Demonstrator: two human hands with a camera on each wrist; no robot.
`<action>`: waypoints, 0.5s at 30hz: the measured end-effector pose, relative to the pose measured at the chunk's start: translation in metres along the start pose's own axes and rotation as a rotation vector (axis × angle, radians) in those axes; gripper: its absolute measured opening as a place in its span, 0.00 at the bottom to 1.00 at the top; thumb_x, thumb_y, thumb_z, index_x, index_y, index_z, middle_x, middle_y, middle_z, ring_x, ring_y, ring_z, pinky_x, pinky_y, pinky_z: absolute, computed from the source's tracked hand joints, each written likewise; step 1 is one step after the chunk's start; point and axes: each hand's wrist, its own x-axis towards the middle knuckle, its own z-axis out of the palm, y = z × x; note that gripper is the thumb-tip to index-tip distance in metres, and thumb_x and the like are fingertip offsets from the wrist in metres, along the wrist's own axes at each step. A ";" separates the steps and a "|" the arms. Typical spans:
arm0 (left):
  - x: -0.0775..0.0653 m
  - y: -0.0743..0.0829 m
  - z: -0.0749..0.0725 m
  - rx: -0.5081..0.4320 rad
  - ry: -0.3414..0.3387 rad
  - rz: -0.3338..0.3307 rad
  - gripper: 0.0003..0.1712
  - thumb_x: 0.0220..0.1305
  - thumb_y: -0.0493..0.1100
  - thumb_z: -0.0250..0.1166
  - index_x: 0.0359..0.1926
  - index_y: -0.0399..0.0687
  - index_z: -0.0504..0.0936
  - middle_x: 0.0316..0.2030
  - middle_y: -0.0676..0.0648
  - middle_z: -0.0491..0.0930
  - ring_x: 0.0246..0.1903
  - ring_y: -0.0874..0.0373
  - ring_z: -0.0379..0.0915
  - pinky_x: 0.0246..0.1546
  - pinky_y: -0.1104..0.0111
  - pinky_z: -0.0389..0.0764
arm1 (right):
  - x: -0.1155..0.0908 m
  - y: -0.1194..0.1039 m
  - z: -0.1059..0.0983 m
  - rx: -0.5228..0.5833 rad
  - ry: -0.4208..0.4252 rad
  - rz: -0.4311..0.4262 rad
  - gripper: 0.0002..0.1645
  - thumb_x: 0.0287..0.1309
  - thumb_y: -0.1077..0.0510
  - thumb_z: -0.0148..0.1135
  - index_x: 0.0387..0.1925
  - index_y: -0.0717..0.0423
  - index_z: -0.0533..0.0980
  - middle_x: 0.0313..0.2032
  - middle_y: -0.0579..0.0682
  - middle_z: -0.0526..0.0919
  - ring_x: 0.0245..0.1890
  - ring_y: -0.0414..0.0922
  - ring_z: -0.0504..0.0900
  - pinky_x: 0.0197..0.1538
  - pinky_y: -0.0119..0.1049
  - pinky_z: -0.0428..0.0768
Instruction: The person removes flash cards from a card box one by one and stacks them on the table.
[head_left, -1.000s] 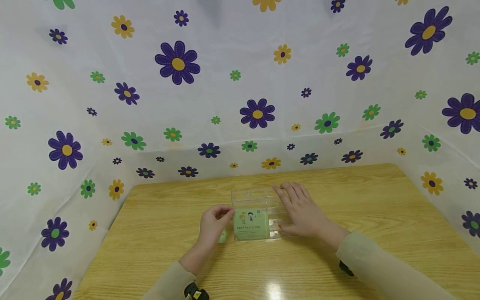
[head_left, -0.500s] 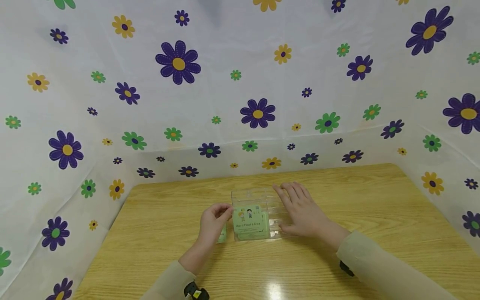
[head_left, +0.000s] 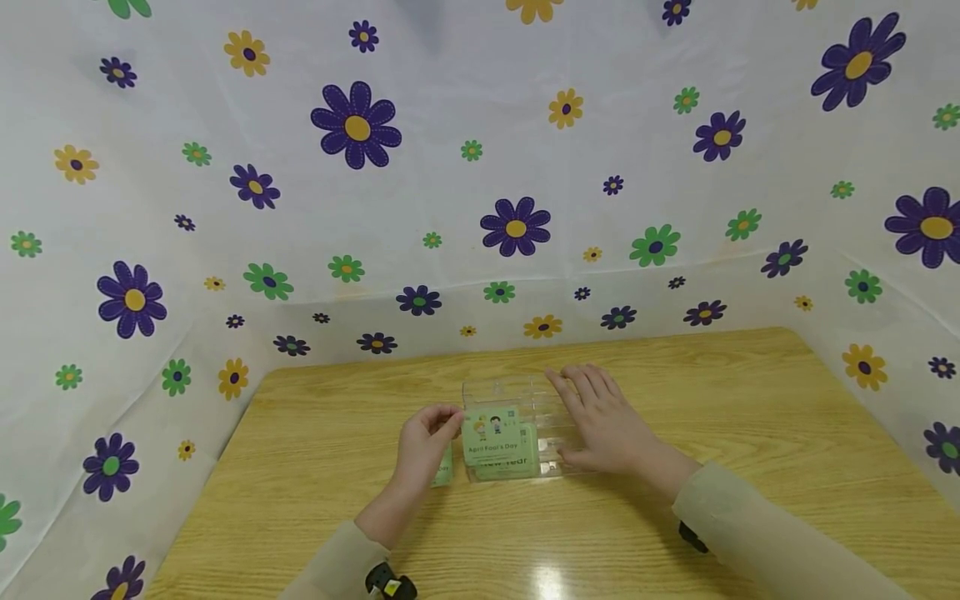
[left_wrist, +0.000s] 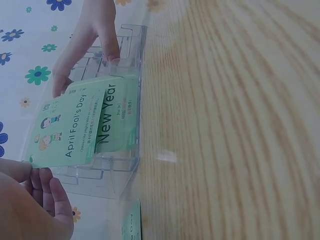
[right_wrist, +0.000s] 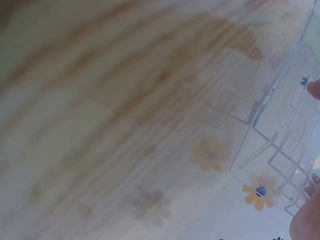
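Note:
My left hand pinches the left edge of a green flashcard printed "April Fool's Day". The card is lifted in front of a clear plastic holder and overlaps a second green card reading "New Year", which stands in the holder. My right hand rests on the right part of the holder, fingers spread along its frame. In the right wrist view only a fingertip and part of the thumb show beside the clear holder.
Another green card lies on the wooden table just left of the holder, partly hidden by my left hand. A white cloth with printed flowers hangs behind the table and along both sides.
The "April Fool's Day" card has moved up and to the left with my left hand, uncovering the "New Year" card behind it. My right hand has stayed in place on the holder.

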 end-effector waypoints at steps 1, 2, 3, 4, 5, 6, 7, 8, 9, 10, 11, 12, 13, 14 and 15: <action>0.000 0.000 0.000 -0.001 -0.002 0.005 0.10 0.76 0.35 0.65 0.50 0.30 0.84 0.40 0.45 0.85 0.38 0.64 0.77 0.46 0.70 0.86 | 0.000 0.000 0.000 0.001 -0.002 0.001 0.68 0.51 0.33 0.75 0.82 0.60 0.53 0.70 0.63 0.66 0.72 0.61 0.66 0.80 0.61 0.62; 0.000 0.000 0.000 -0.004 -0.005 0.011 0.10 0.76 0.35 0.64 0.50 0.30 0.84 0.41 0.45 0.85 0.38 0.64 0.77 0.46 0.70 0.85 | 0.000 0.000 0.000 0.001 -0.003 0.001 0.69 0.51 0.33 0.75 0.82 0.60 0.52 0.70 0.63 0.66 0.72 0.61 0.66 0.80 0.61 0.62; -0.001 0.000 -0.001 -0.007 -0.006 0.016 0.10 0.77 0.35 0.64 0.50 0.30 0.84 0.41 0.44 0.85 0.38 0.64 0.77 0.45 0.71 0.85 | 0.000 0.000 0.000 -0.001 -0.007 0.001 0.69 0.52 0.33 0.74 0.82 0.59 0.52 0.70 0.63 0.66 0.72 0.61 0.65 0.80 0.61 0.62; -0.001 0.000 -0.001 -0.008 -0.008 0.019 0.10 0.77 0.35 0.64 0.50 0.30 0.84 0.42 0.44 0.85 0.38 0.64 0.77 0.46 0.71 0.85 | 0.000 -0.001 0.000 0.000 -0.009 0.001 0.69 0.52 0.33 0.74 0.83 0.59 0.52 0.70 0.63 0.66 0.72 0.61 0.65 0.80 0.61 0.62; -0.001 0.000 -0.001 -0.011 -0.008 0.020 0.10 0.77 0.35 0.64 0.50 0.30 0.84 0.42 0.43 0.85 0.39 0.64 0.77 0.46 0.71 0.85 | 0.000 -0.001 -0.001 0.002 -0.011 0.001 0.69 0.52 0.33 0.74 0.83 0.59 0.51 0.70 0.63 0.66 0.72 0.62 0.65 0.80 0.61 0.62; -0.001 0.000 -0.002 -0.013 -0.009 0.021 0.10 0.77 0.35 0.63 0.51 0.30 0.84 0.42 0.43 0.85 0.39 0.63 0.77 0.46 0.71 0.85 | 0.000 -0.001 -0.001 0.003 -0.013 0.001 0.69 0.52 0.33 0.74 0.83 0.59 0.51 0.70 0.63 0.66 0.72 0.62 0.65 0.80 0.61 0.62; -0.002 0.000 -0.002 -0.014 -0.009 0.019 0.10 0.77 0.35 0.63 0.51 0.30 0.84 0.43 0.43 0.85 0.39 0.63 0.77 0.46 0.71 0.85 | 0.000 -0.001 -0.001 0.004 -0.014 0.002 0.69 0.52 0.33 0.74 0.83 0.59 0.51 0.70 0.63 0.66 0.72 0.61 0.65 0.80 0.61 0.62; -0.002 0.000 -0.002 -0.014 -0.008 0.017 0.11 0.78 0.36 0.63 0.51 0.30 0.84 0.43 0.43 0.84 0.39 0.64 0.77 0.46 0.71 0.85 | -0.001 -0.001 -0.001 0.006 -0.014 0.003 0.69 0.52 0.33 0.74 0.83 0.59 0.51 0.70 0.63 0.66 0.72 0.61 0.65 0.80 0.61 0.62; -0.002 0.000 -0.002 -0.015 -0.006 0.015 0.11 0.78 0.36 0.63 0.52 0.31 0.84 0.43 0.44 0.84 0.39 0.64 0.77 0.46 0.71 0.85 | -0.001 -0.001 -0.001 0.009 -0.014 0.004 0.69 0.52 0.34 0.74 0.83 0.58 0.51 0.70 0.63 0.66 0.72 0.61 0.65 0.80 0.61 0.62; -0.002 0.000 -0.003 -0.016 -0.004 0.014 0.11 0.78 0.36 0.63 0.52 0.31 0.84 0.43 0.44 0.84 0.39 0.64 0.77 0.46 0.71 0.85 | -0.001 -0.001 -0.001 0.011 -0.012 0.005 0.69 0.51 0.34 0.74 0.83 0.58 0.51 0.70 0.63 0.66 0.72 0.61 0.65 0.80 0.61 0.62; -0.002 0.000 -0.003 -0.018 -0.002 0.011 0.12 0.78 0.37 0.63 0.53 0.31 0.84 0.44 0.44 0.84 0.39 0.64 0.77 0.46 0.71 0.85 | 0.000 -0.001 -0.002 0.012 -0.011 0.006 0.69 0.51 0.34 0.75 0.83 0.58 0.51 0.70 0.62 0.66 0.72 0.61 0.65 0.80 0.61 0.62; -0.002 0.001 -0.003 -0.019 0.001 0.012 0.12 0.78 0.37 0.63 0.53 0.31 0.83 0.44 0.44 0.84 0.39 0.64 0.78 0.46 0.72 0.85 | 0.000 -0.002 -0.002 0.011 -0.011 0.007 0.69 0.51 0.34 0.75 0.83 0.58 0.51 0.70 0.62 0.66 0.72 0.61 0.65 0.81 0.61 0.62; -0.002 0.001 -0.004 -0.022 0.003 0.009 0.12 0.78 0.37 0.63 0.54 0.31 0.83 0.45 0.43 0.84 0.40 0.64 0.78 0.47 0.72 0.85 | 0.000 -0.002 -0.002 0.010 -0.012 0.008 0.69 0.51 0.34 0.75 0.83 0.58 0.51 0.71 0.62 0.66 0.72 0.61 0.65 0.81 0.61 0.62; -0.003 0.002 -0.004 -0.027 0.004 0.006 0.13 0.79 0.37 0.63 0.55 0.31 0.83 0.46 0.43 0.84 0.40 0.64 0.78 0.47 0.73 0.85 | 0.000 -0.002 -0.003 0.009 -0.013 0.009 0.69 0.51 0.34 0.75 0.83 0.58 0.51 0.71 0.62 0.66 0.72 0.61 0.65 0.81 0.61 0.61; -0.003 0.002 -0.005 -0.033 0.006 0.005 0.13 0.79 0.37 0.62 0.55 0.30 0.83 0.46 0.43 0.84 0.40 0.64 0.78 0.47 0.73 0.84 | 0.000 -0.002 -0.003 0.008 -0.014 0.009 0.69 0.52 0.34 0.75 0.83 0.58 0.51 0.71 0.62 0.66 0.72 0.61 0.65 0.81 0.61 0.61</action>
